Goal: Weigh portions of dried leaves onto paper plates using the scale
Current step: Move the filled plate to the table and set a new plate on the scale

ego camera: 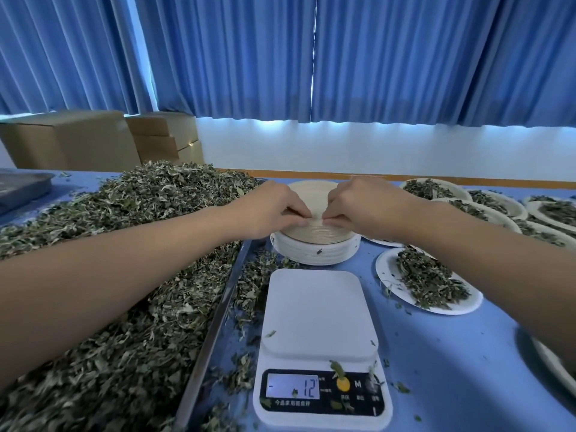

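The left hand (274,210) and right hand (358,207) meet over the stack of paper plates (314,249) just behind the scale (318,310), curled fingertips pinching the near rim at the top of the stack. The dried leaves (124,244) lie heaped on the left, and a filled plate (427,282) sits right of the scale

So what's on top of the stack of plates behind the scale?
Only the left hand and right hand, pinching the top plate at its near edge. Its bare middle shows no leaves; what lies under the hands is covered.
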### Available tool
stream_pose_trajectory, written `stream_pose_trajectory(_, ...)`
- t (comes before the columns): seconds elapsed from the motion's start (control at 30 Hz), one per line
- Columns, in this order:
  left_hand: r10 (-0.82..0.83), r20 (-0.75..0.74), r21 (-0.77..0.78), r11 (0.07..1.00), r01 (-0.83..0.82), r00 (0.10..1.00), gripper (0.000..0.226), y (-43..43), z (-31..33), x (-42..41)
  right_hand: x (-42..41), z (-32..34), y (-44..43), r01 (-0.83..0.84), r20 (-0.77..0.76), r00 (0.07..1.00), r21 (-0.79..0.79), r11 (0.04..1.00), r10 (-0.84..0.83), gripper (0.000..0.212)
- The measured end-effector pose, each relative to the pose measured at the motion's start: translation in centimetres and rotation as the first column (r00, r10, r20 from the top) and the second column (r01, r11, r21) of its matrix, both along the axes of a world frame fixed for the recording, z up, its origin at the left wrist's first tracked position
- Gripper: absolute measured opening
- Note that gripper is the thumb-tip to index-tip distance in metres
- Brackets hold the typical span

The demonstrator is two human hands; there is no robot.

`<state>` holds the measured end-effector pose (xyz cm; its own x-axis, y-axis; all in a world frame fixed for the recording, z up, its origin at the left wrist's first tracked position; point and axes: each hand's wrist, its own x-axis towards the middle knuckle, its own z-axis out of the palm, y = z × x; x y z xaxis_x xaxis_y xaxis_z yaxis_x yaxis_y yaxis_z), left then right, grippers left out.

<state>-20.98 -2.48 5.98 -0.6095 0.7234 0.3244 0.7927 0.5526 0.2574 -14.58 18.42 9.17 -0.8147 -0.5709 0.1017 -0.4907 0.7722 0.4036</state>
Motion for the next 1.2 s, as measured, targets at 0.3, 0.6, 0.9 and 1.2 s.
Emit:
stream_pose_trajectory(0.3, 0.003, 0.010, -0.004, 1.000, -0.003, 1.000, 0.016, 0.0, -0.1, -0.3, 0.1, 0.1, -0.3, 0.016, -0.018, 1.000, 0.024, 1.000, -0.015, 0.036)
stream_pose_trajectory(0.6, 0.000, 0.018, -0.023, 1.000, 0.000, 1.000, 0.017, 0.0, 0.2, -0.2, 0.0, -0.3, -0.3, -0.091, -0.116, 0.986, 0.216, 0.972, 0.118, 0.044)
stream_pose_trajectory(0.9, -0.021, -0.086, -0.042, 0.999, 0.018, 0.996, 0.016, -0.5, 1.1, 0.1, -0.4, 0.1, 0.0, -0.126, -0.118, 0.982, 0.163, 0.979, 0.146, 0.039)
stream_pose_trajectory(1.2, -0.051, -0.187, -0.081, 0.996, 0.037, 0.981, 0.019, -0.5, 1.1, 0.8, -0.1, 0.6, -0.2, -0.052, -0.075, 0.995, 0.114, 0.992, 0.061, 0.045)
